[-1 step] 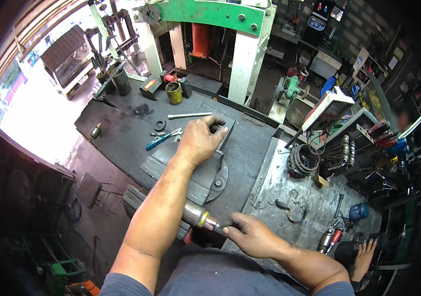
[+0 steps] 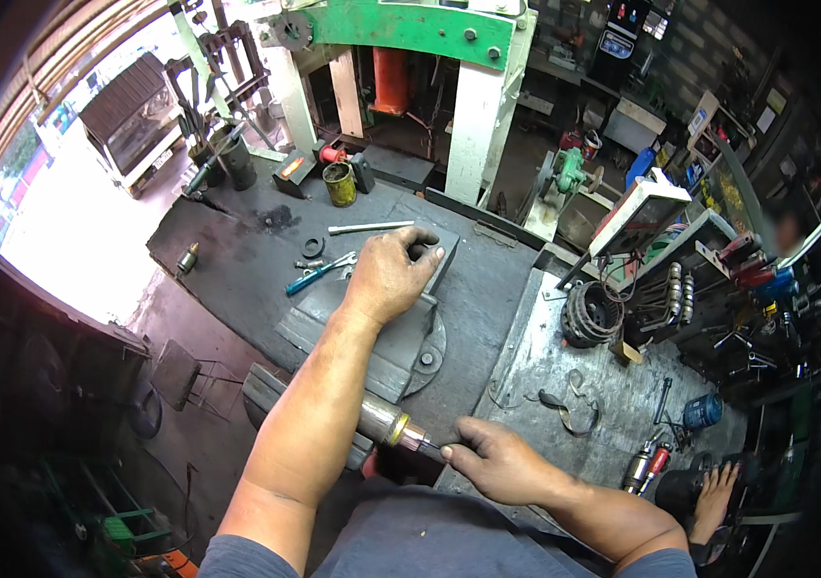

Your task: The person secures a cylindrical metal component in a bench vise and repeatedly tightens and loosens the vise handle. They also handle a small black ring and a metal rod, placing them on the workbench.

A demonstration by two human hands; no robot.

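A grey bench vise (image 2: 348, 347) stands on the dark workbench. My left hand (image 2: 391, 275) rests on its far block end, palm down, with fingers curled over the edge; the fingertips are partly hidden. Across the near jaws lies a cylindrical metal part (image 2: 378, 420) with a yellow ring and a thin shaft at its right end. My left forearm covers some of it. At the tip of that shaft, my right hand (image 2: 495, 462) is closed, thumb and finger pinching it. A blue-handled ratchet (image 2: 314, 277), a black ring (image 2: 312, 248) and a metal bar (image 2: 369, 228) lie beyond the vise.
A yellow can (image 2: 340, 185) stands at the bench's far side, before a green-and-white press frame (image 2: 410, 34). On the metal-topped table (image 2: 526, 385) at right are a round winding (image 2: 591, 316), a strap (image 2: 564, 409), a blue container (image 2: 702, 412) and air tools (image 2: 639, 467).
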